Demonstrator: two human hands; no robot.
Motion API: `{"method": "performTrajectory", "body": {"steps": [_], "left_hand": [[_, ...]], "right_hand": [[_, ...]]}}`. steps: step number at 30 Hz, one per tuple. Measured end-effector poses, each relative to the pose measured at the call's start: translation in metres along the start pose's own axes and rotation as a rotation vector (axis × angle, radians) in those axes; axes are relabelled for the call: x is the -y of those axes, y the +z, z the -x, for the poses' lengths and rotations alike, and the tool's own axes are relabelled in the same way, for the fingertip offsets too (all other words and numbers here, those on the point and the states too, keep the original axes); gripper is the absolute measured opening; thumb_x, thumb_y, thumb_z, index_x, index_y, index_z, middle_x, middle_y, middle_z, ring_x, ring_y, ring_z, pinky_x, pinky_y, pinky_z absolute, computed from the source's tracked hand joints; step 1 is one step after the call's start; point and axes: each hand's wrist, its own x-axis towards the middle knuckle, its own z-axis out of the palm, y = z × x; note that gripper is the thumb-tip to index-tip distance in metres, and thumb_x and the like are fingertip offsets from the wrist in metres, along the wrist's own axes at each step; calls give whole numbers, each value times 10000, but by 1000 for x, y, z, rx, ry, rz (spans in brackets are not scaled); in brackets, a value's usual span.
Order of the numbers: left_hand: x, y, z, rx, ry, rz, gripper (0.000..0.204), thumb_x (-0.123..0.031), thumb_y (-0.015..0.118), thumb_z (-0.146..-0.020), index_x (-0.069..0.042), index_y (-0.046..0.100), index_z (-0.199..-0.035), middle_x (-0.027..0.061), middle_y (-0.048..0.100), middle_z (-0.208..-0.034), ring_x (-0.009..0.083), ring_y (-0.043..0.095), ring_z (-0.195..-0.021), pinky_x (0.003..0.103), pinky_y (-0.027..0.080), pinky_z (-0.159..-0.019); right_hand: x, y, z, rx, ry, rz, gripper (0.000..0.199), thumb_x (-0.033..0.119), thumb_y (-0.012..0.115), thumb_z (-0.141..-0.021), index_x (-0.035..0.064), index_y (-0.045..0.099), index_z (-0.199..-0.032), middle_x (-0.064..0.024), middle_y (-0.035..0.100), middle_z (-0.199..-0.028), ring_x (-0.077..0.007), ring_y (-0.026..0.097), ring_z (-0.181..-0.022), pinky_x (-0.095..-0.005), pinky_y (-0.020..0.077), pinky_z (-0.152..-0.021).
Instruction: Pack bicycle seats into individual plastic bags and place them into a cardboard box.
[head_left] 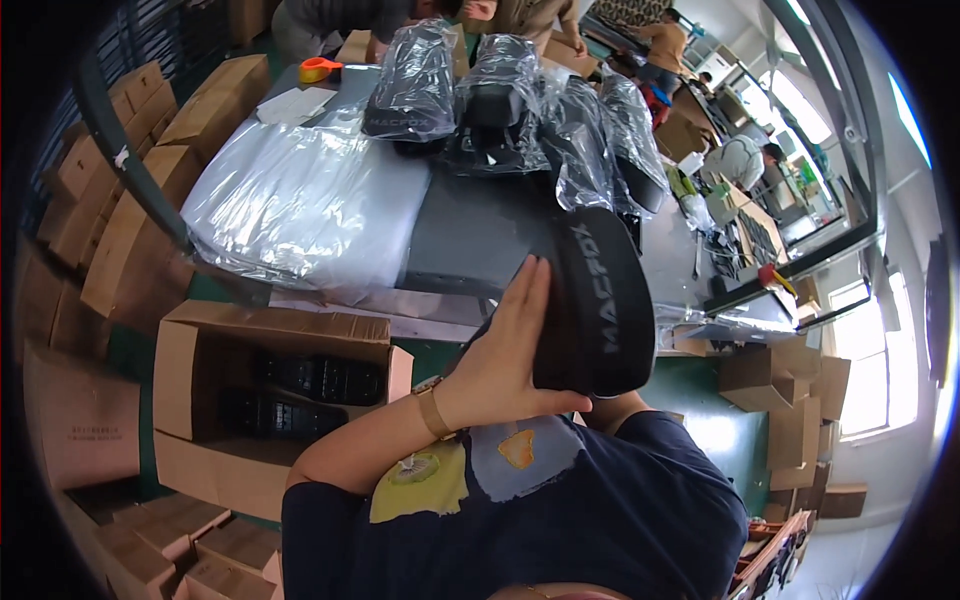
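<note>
A long black padded bike seat (612,310) with pale lettering on its end stands on edge in front of my chest. My left hand (500,355) presses against its left side, thumb under the lower end and fingers stretched up along it. My right forearm (622,405) reaches behind the seat, which hides the right hand and its fingers. Just beyond, several similar seats in clear plastic bags (412,85) lie on the dark table (470,225). A flat stack of clear plastic bags (310,205) covers the table's left part.
At the table's far left lie an orange tape roll (318,70) and a paper sheet (295,105). An open carton (270,475) holding black seats stands at lower left. More cartons (110,420) line the left side. Other people (740,160) work beyond. A metal frame (130,160) borders the table.
</note>
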Motion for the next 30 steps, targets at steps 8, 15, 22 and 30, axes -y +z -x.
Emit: {"method": "performTrajectory", "body": {"steps": [8,15,22,30], "left_hand": [[-5,8,4,171,-11,-51,1201,-525,757,-611,12,56,-1425,310,80,-1439,474,158,-1323,458,265,-1055],[3,28,-5,114,-135,-68,1283,-539,774,-581,52,-12,-1406,343,68,-1421,487,137,-1323,473,217,-1073],[10,48,-18,-24,-287,-70,1357,-545,801,-533,98,-45,-1378,360,87,-1404,483,145,-1318,479,189,-1085],[19,56,-46,-357,-348,279,1306,-429,864,-527,30,16,-1409,206,280,-1374,312,333,-1269,408,309,-1031]], "right_hand": [[-6,-58,15,-160,-134,38,539,532,500,-868,13,644,-845,-67,631,-763,-149,582,-639,-274,487,-625],[-31,-89,-6,-173,-138,76,549,540,492,-871,14,644,-835,-66,627,-755,-151,576,-639,-279,481,-624],[-49,-103,-43,-117,-112,144,559,548,483,-873,15,645,-825,-65,623,-748,-152,571,-639,-284,474,-622],[-39,-61,-111,-59,-178,397,629,580,406,-891,6,637,-773,-63,591,-707,-160,523,-646,-299,421,-630]]}}
